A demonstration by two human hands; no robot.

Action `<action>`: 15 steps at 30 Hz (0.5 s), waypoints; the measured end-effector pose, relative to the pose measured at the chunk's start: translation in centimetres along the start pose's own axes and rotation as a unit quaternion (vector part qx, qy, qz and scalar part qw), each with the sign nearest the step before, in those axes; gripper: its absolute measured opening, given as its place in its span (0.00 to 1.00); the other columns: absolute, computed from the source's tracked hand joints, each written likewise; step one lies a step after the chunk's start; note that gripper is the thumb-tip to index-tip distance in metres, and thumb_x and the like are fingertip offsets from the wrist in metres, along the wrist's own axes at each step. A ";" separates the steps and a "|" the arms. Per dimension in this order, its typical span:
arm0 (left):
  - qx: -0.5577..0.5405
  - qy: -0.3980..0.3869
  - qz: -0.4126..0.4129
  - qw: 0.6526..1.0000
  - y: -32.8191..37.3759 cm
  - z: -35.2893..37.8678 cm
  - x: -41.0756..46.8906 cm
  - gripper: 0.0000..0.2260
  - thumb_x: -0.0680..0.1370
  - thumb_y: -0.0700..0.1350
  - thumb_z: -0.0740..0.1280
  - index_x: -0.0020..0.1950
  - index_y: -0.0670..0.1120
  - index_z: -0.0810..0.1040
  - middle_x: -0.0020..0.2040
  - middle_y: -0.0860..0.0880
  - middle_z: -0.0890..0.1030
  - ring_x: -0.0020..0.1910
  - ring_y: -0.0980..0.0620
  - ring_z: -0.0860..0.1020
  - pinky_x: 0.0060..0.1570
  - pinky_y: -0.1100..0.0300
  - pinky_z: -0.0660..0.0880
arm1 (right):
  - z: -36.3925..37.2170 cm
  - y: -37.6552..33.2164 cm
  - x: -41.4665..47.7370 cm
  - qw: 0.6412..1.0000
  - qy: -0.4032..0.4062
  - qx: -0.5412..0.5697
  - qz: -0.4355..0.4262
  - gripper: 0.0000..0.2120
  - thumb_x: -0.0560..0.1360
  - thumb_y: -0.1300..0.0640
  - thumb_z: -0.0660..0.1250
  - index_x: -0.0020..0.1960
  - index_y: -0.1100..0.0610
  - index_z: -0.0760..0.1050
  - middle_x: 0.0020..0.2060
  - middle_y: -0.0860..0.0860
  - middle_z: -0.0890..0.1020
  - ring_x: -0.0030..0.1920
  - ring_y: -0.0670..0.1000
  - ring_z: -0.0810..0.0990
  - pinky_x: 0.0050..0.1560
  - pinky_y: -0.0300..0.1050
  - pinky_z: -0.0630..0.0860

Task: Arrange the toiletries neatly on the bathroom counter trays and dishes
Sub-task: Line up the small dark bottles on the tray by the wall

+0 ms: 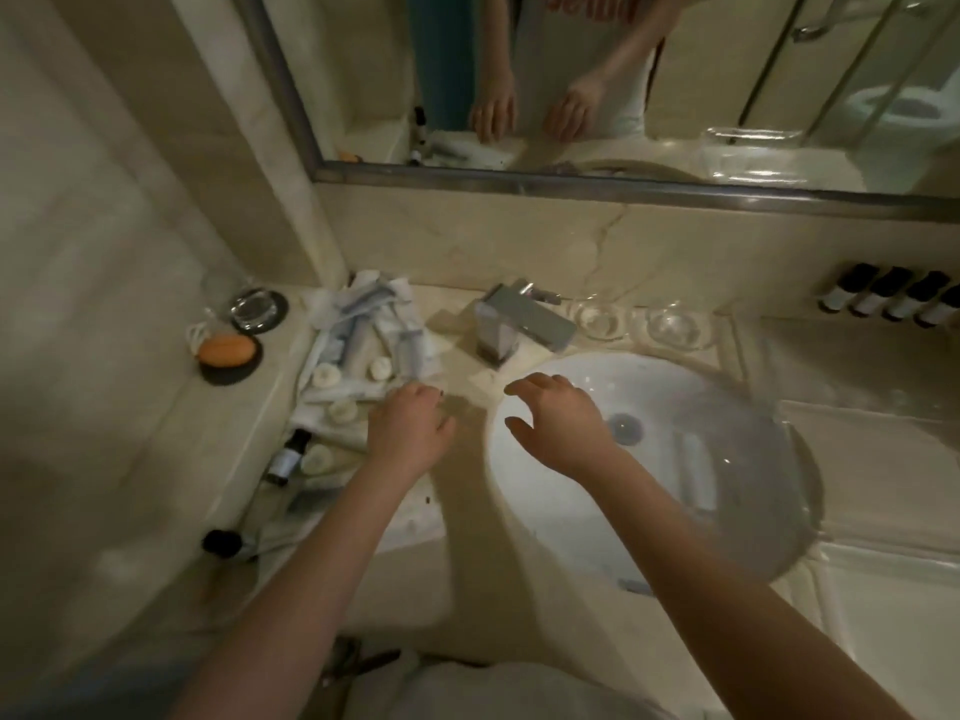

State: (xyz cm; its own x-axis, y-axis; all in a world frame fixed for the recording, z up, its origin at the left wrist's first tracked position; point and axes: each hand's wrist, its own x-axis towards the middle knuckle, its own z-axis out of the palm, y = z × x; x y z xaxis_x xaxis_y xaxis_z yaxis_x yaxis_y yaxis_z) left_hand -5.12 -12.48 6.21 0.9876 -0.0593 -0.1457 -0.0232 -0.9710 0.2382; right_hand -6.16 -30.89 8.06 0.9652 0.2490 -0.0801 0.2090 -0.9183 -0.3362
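Surface: cream marble counter [649,262] with a short marble backsplash. A metal-framed wall mirror [519,185] runs above it, and a tiled side wall closes the left end. Image is motion-blurred.

A white oval sink basin [571,511] is set into the counter's middle. A square chrome faucet [519,324] stands at its back rim. A grey-blue oblong shape [696,472] lies in the basin; I cannot tell what it is.

Task items: a heap of white and grey-blue toiletry packets and tubes [363,319] lies on a white cloth [332,480] at the counter's left end, with small round white pieces [327,377] among them. A dark bottle with a white label [288,457] lies at the heap's front edge.

Left ledge: an orange oval soap on a black round dish [228,350], and behind it a clear glass dish on a black coaster [258,309]. Along the back edge, right of the faucet, sit two clear round glass dishes [675,324]. Four dark white-labelled bottles [893,298] stand in a row at the back right corner.

Left hand [410,431]: at the heap's near right edge, fingers loosely bent down, nothing seen in them. Contact cannot be told.
Right hand [563,423]: over the basin's left rim, fingers spread, thumb apart, holding nothing.

The mirror shows both hands with fingers hanging loose, and a clear tray [753,140].
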 end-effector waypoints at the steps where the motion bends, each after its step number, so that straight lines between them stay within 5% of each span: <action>1: -0.003 -0.005 -0.017 1.000 -1.6 0.2 -0.5 0.18 0.77 0.52 0.61 0.62 0.43 0.74 0.63 0.45 0.74 0.61 0.43 0.72 0.58 0.50 0.71 | 0.7 -1.1 0.4 1.000 -0.011 0.001 -0.014 0.19 0.76 0.51 0.62 0.66 0.52 0.70 0.62 0.51 0.76 0.60 0.56 0.74 0.56 0.49 0.72; 9: -0.072 -0.022 -0.176 0.981 -12.8 1.0 -2.9 0.20 0.78 0.49 0.62 0.66 0.40 0.70 0.65 0.41 0.72 0.62 0.42 0.72 0.59 0.51 0.71 | 5.4 -8.1 3.7 0.985 -0.137 -0.014 -0.102 0.24 0.76 0.51 0.62 0.70 0.53 0.64 0.67 0.53 0.72 0.65 0.56 0.70 0.63 0.51 0.70; 15: -0.089 -0.025 -0.248 0.964 -16.8 1.8 -1.9 0.12 0.77 0.44 0.62 0.57 0.40 0.75 0.57 0.40 0.77 0.53 0.41 0.76 0.52 0.51 0.74 | 7.4 -10.2 5.1 0.981 -0.157 -0.027 -0.114 0.24 0.76 0.49 0.62 0.70 0.52 0.65 0.65 0.53 0.73 0.63 0.56 0.72 0.61 0.51 0.72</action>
State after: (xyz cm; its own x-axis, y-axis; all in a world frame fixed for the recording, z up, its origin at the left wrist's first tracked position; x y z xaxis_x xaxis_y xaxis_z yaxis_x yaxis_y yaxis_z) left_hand -6.91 3.53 0.74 0.8615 0.3862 -0.3296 0.4811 -0.8283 0.2870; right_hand -4.52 -17.98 4.15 0.7980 0.5250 -0.2958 0.4309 -0.8403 -0.3290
